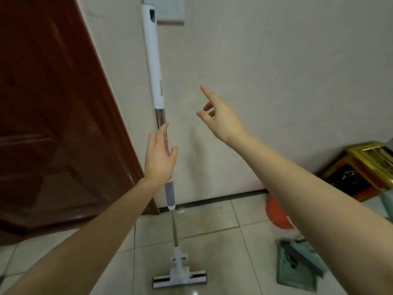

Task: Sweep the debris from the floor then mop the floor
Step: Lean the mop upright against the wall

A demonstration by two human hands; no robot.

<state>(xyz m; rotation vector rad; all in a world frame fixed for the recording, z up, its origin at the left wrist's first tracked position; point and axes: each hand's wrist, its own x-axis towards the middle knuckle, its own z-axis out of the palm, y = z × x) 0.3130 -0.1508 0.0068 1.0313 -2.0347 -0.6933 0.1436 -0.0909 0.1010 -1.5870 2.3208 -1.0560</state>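
Note:
A white mop (153,67) stands upright against the pale wall, its metal pole running down to a flat head (179,279) on the tiled floor. My left hand (159,155) lies along the metal pole just below the white grip, fingers straight and touching it, thumb on the other side. My right hand (219,116) hovers in the air to the right of the pole, apart from it, with the index finger extended and the other fingers loosely bent. It holds nothing.
A dark brown door (53,116) fills the left. A green dustpan (297,267) lies on the floor at the right, with an orange round object (276,216) behind my right forearm. A gold and red box (365,167) sits at the far right.

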